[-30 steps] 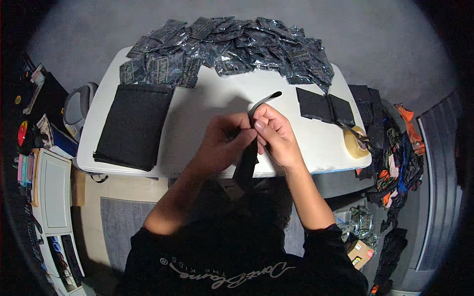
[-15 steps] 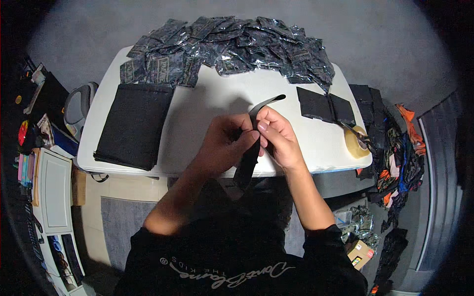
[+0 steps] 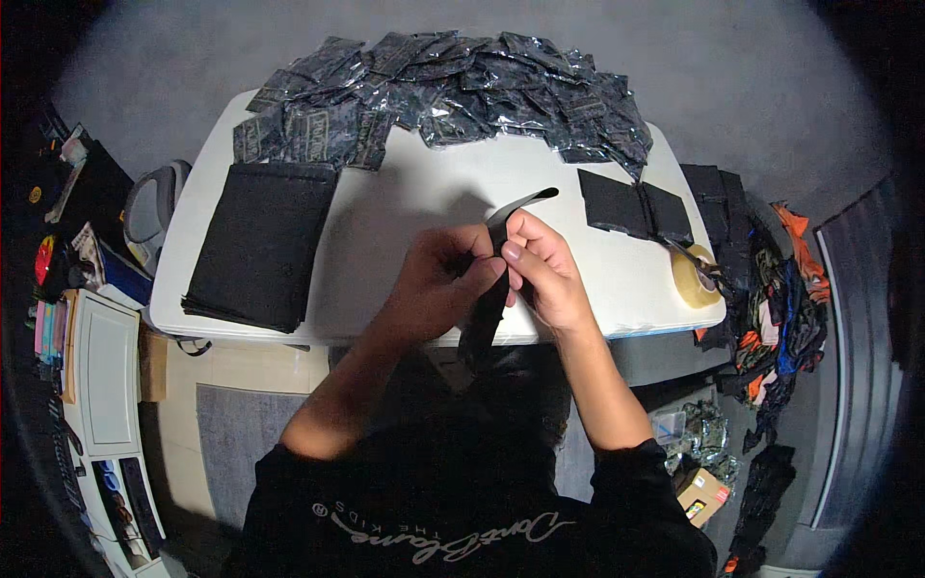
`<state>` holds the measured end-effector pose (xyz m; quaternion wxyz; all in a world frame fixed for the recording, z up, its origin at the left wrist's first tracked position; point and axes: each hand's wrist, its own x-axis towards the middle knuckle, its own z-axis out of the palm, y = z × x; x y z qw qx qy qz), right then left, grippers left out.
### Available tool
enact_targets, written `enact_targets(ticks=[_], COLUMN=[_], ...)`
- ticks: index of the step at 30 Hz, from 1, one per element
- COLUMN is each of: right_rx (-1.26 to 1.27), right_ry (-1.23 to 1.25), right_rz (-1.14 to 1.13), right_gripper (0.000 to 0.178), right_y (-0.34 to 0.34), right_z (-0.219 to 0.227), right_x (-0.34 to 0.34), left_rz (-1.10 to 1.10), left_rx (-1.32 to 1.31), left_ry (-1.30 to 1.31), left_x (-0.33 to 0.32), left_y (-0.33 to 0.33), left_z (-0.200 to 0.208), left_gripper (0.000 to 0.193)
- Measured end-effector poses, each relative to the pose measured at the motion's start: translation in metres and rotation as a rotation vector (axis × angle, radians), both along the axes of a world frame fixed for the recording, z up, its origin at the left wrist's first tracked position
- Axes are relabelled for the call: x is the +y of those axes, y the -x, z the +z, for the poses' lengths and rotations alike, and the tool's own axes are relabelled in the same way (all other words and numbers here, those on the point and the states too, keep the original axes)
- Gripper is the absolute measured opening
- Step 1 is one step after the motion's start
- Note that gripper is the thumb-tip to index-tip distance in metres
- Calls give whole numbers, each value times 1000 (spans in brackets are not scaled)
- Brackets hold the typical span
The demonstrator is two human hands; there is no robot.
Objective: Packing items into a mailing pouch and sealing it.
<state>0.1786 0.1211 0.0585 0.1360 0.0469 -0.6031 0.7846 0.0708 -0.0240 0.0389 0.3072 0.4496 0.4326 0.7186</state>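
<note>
Both hands are closed on a flexible black strip (image 3: 480, 328) above the near edge of the white table (image 3: 405, 207). My left hand (image 3: 434, 284) pinches it between thumb and fingers. Close beside it, my right hand (image 3: 551, 279) grips the same strip, thumb toward the left thumb. The upper end curls to the right past my fingers, and the lower part hangs below my left hand. My fingers hide the middle of the strip.
A stack of black flat sheets or bags (image 3: 260, 246) lies on the left. Clear-wrapped dark packets (image 3: 482, 87) are heaped along the far edge. On the right are black flat pieces (image 3: 631, 207) and a tape roll (image 3: 694, 279). A clothes pile (image 3: 776, 328) lies beyond.
The strip's lower part has shifted slightly. Both hands keep their grip in nearly the same place.
</note>
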Motion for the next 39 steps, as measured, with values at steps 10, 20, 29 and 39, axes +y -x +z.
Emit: enact_targets(ticks=[10, 20, 29, 39], right_rx=[30, -31, 5, 21], right_ry=[-145, -48, -34, -32], right_rz=[-85, -37, -16, 13], right_gripper=[11, 16, 18, 19], right_y=[3, 3, 4, 5], right_z=[-6, -1, -2, -5], right_x=[-2, 0, -1, 2], left_rz=[27, -92, -71, -87], left_rx=[123, 8, 22, -43], left_ry=[79, 12, -14, 13], left_x=[-7, -8, -8, -9], left_y=[-2, 2, 2, 1], left_z=[7, 6, 3, 1], left_gripper=[27, 27, 26, 26])
